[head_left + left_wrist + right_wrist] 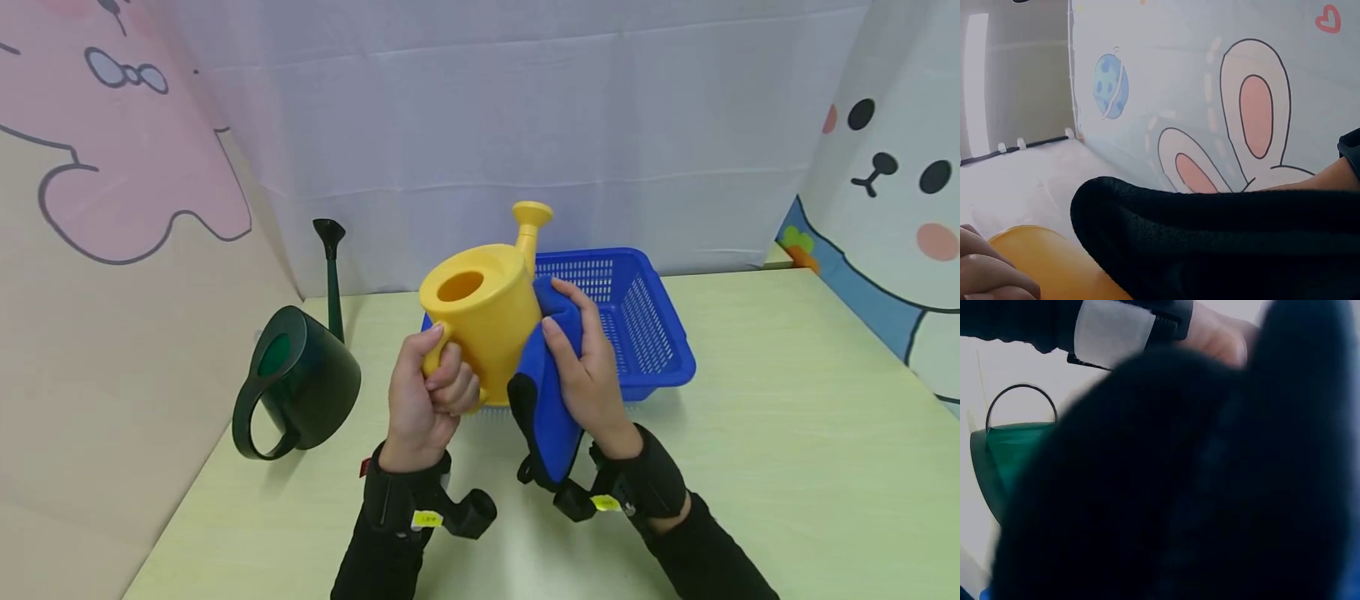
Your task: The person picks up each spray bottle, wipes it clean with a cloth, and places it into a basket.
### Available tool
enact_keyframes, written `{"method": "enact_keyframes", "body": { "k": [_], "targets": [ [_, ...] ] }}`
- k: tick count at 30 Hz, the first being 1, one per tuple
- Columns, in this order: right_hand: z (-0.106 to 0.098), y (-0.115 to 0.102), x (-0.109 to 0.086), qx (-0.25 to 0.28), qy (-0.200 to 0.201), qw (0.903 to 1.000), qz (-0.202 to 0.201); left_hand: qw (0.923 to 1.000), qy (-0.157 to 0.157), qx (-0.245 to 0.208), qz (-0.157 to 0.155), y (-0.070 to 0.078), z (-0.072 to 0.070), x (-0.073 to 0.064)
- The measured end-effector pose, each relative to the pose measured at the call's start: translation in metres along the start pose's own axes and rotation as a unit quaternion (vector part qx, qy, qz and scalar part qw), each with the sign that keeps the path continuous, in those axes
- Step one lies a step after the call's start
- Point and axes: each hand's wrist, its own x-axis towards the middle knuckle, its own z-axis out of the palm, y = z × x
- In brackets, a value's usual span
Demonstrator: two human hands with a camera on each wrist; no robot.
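Note:
In the head view a yellow watering can (498,333) is held up over the table, its spout pointing away. My left hand (431,396) grips its handle with curled fingers. My right hand (592,375) holds a folded blue cloth (551,408) with black edging against the can's right side. Dark cloth (1222,237) fills the lower part of the left wrist view, beside the can's yellow wall (1041,256) and the left fingers (991,272). In the right wrist view the cloth (1166,487) blocks most of the picture.
A blue plastic basket (671,333) stands right behind the yellow can, partly covered by it. To the left on the pale table (787,433) is a dark green watering can (322,392) with a long spout. A white curtain (487,125) hangs along the back.

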Motion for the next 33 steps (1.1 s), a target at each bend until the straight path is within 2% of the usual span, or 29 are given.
{"method": "enact_keyframes", "body": {
  "k": [4, 7, 9, 13, 19, 20, 22, 25, 28, 29, 30, 33],
  "targets": [
    [0.005, -0.001, -0.004, -0.036, 0.018, 0.9991, -0.015, 0.9999, -0.001, -0.008, 0.009, -0.001, 0.000, 0.001],
    [0.013, 0.000, -0.010, -0.091, 0.042, 0.9927, -0.067, 0.9996, -0.004, -0.021, 0.021, -0.001, -0.001, 0.002],
    [0.019, 0.002, -0.013, -0.135, 0.061, 0.9823, -0.115, 0.9990, -0.004, -0.034, 0.029, -0.002, -0.001, 0.003],
    [0.030, 0.005, -0.019, -0.210, 0.097, 0.9491, -0.214, 0.9981, -0.005, -0.052, 0.033, -0.003, -0.002, 0.005],
    [0.043, 0.011, -0.023, -0.306, 0.146, 0.8764, -0.342, 0.9967, -0.015, -0.073, 0.033, -0.004, -0.004, 0.007],
    [0.044, 0.012, -0.024, -0.316, 0.151, 0.8667, -0.355, 0.9964, -0.016, -0.077, 0.032, -0.004, -0.005, 0.007],
    [0.045, 0.012, -0.024, -0.326, 0.157, 0.8555, -0.370, 0.9958, -0.020, -0.084, 0.030, -0.004, -0.005, 0.008],
    [0.044, 0.013, -0.022, -0.322, 0.159, 0.8525, -0.380, 0.9955, -0.022, -0.088, 0.027, -0.003, -0.005, 0.008],
    [0.041, 0.015, -0.019, -0.307, 0.155, 0.8583, -0.381, 0.9955, -0.021, -0.088, 0.027, -0.003, -0.005, 0.008],
    [0.039, 0.016, -0.017, -0.299, 0.152, 0.8638, -0.376, 0.9955, -0.021, -0.088, 0.027, -0.003, -0.005, 0.008],
    [0.037, 0.015, -0.016, -0.286, 0.144, 0.8734, -0.366, 0.9955, -0.021, -0.089, 0.027, -0.002, -0.005, 0.008],
    [0.031, 0.015, -0.013, -0.233, 0.119, 0.9098, -0.322, 0.9951, -0.018, -0.095, 0.024, 0.000, -0.005, 0.007]
  ]
}}
